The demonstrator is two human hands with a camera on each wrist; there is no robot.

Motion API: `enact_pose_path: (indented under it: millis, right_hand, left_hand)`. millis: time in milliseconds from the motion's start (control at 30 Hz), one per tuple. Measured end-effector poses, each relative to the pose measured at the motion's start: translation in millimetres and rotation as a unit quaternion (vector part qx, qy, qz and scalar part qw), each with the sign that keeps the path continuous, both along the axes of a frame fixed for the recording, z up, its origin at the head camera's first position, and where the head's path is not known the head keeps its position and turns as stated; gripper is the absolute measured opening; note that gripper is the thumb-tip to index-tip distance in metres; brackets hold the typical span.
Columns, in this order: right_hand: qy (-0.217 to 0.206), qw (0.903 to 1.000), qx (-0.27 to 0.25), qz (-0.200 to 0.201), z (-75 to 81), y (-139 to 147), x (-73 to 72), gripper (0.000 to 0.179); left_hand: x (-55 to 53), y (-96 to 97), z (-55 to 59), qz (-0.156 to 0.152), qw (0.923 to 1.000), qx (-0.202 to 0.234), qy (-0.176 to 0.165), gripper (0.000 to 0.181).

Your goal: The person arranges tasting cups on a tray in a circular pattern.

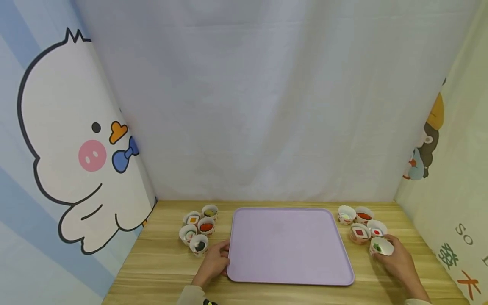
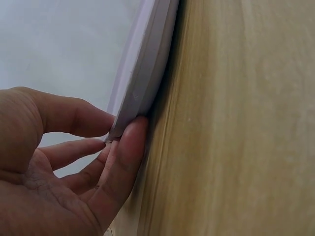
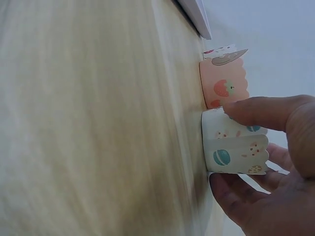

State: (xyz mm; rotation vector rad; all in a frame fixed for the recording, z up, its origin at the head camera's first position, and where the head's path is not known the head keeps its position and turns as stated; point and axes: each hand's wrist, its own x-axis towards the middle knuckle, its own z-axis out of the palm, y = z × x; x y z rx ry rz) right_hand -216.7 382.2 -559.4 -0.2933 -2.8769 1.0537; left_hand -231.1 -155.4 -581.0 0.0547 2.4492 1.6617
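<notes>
A shallow lilac tray (image 1: 287,248) lies on the wooden table. At its lower left edge my left hand (image 1: 214,260) pinches the rim; in the left wrist view, the fingers (image 2: 129,147) meet the tray's edge (image 2: 142,78). On the right, my right hand (image 1: 400,260) holds a white paper baking cup (image 1: 386,248) with something green inside. The right wrist view has this cup (image 3: 234,147) standing on the table between thumb and fingers. A pink strawberry-print cup (image 3: 224,83) stands right beside it.
Several more small cups stand right of the tray, among them one with red contents (image 1: 364,216) and a white one (image 1: 346,214). Left of the tray is another cluster, including a cup with orange-red contents (image 1: 206,227). Behind the table hangs a pale curtain (image 1: 267,106).
</notes>
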Motion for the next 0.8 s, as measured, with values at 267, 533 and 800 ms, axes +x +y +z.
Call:
enact_pose_path:
  millis: [267,533,800]
  right_hand:
    - [-0.002,0.9998,-0.002,-0.018,7.2,-2.8,5.3,0.079]
    - [0.021,0.9998,0.001,-0.006,26.4,-15.2,6.5,0.079]
    - [0.049,0.9984,0.019,0.021,45.1,-30.6,5.3,0.080]
  left_hand:
    - [1.2,0.2,-2.7,0.000,0.9999,0.015,0.003,0.072]
    - [0.9,-1.0,-2.8,0.004,1.0000,0.008,0.002,0.072]
    - [0.7,-0.3,-2.9,0.001,1.0000,0.002,0.004,0.072]
